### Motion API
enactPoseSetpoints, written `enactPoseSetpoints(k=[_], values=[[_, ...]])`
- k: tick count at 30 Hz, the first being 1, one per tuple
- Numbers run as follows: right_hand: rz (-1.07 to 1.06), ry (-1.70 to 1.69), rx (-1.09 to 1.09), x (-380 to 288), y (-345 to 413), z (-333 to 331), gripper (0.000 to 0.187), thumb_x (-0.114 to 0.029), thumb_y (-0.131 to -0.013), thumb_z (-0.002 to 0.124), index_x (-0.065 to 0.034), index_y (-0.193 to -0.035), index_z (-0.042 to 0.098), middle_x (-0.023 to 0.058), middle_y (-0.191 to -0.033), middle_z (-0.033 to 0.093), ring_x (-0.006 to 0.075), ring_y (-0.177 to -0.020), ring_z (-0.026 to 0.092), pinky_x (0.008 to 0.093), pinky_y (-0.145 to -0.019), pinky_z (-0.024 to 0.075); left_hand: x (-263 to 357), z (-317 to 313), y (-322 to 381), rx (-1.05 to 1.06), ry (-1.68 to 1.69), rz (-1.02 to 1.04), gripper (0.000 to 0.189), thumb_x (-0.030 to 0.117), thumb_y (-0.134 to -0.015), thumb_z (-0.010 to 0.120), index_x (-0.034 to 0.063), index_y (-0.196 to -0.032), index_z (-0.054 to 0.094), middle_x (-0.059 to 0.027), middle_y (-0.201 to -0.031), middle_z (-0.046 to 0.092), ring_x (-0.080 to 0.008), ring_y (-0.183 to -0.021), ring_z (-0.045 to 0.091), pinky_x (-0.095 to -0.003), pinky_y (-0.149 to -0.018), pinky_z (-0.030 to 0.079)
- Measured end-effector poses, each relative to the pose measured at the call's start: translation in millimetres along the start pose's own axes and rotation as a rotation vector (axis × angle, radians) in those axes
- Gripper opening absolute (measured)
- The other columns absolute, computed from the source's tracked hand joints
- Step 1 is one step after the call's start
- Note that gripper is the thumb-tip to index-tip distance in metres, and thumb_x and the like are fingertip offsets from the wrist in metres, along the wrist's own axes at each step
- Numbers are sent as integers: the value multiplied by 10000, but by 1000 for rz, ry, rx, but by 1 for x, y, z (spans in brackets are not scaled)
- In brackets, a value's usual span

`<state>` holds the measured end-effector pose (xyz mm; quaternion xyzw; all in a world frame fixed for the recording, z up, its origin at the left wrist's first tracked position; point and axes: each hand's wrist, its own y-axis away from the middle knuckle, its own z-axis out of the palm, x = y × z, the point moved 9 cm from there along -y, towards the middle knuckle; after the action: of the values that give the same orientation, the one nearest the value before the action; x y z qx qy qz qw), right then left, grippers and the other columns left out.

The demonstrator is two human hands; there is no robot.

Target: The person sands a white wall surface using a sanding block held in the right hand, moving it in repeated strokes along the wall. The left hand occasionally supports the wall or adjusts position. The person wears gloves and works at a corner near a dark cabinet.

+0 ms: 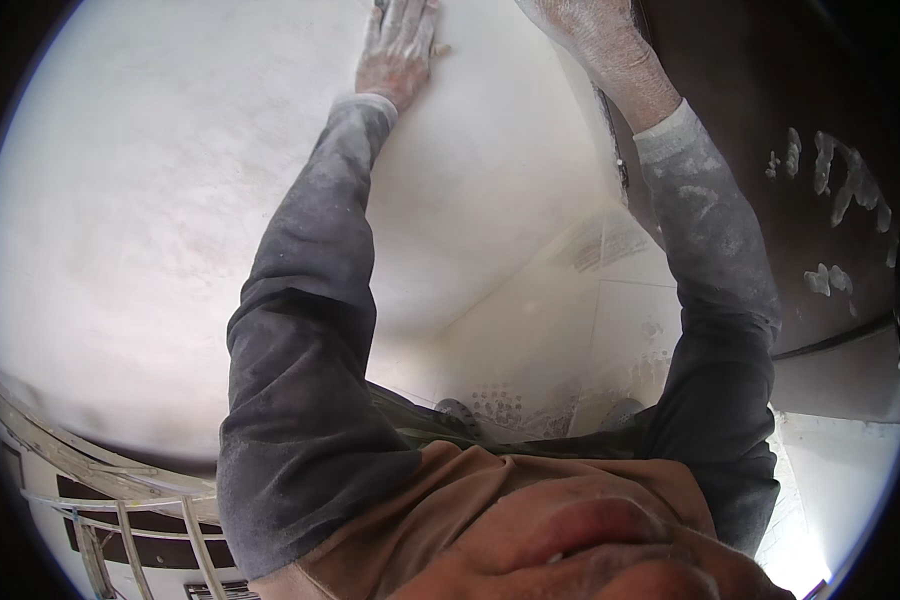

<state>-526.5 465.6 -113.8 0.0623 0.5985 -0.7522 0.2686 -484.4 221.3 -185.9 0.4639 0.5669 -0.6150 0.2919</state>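
Note:
My left hand (397, 60), coated in white dust, lies flat against a smooth white wall (157, 180) with the fingers stretched upward. Its fingertips reach the top edge of the picture, and whatever may be under the palm is hidden. Higher on the right, my right hand (589, 26) is raised beside the dark edge where the white wall meets a dark brown panel (727, 67). The fingers of that hand are cut off by the picture's top, so its grip is hidden. White dust also covers both grey sleeves.
White finger-like smears (855, 180) mark the dark panel. Below lies a dusty tiled floor (525, 352) with shoe prints, and one of my shoes (457, 411) shows. A light-coloured ladder-like frame (124, 540) stands at lower left. Bright light enters at lower right.

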Motion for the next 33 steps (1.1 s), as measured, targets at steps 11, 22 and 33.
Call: enactPoseSetpoints(k=[11,22,33], values=[[152,-279,-256,33,11,-29,129,-116,-940,664,8,-967,689,58,-788,682,119,-702,637,275,-645,511,-121,-27,-72,392,293,-293,743,542,-1005,454,41,-1540,336,-167,-1592,330,-368,-1484,275,-552,-1217,217],[349,-418,-185,69,22,-40,133,-123,-970,652,7,-977,679,17,-772,657,78,-681,597,234,-635,503,-119,-16,-50,211,176,-134,707,595,-976,484,198,-1549,366,-23,-1628,319,-232,-1507,274,-496,-1242,210],[225,-342,-240,37,13,-49,122,-102,-955,655,17,-945,682,21,-761,662,86,-691,618,244,-634,505,25,6,27,-13,302,397,785,669,-973,395,187,-1583,286,-20,-1646,278,-229,-1515,258,-479,-1256,195]])
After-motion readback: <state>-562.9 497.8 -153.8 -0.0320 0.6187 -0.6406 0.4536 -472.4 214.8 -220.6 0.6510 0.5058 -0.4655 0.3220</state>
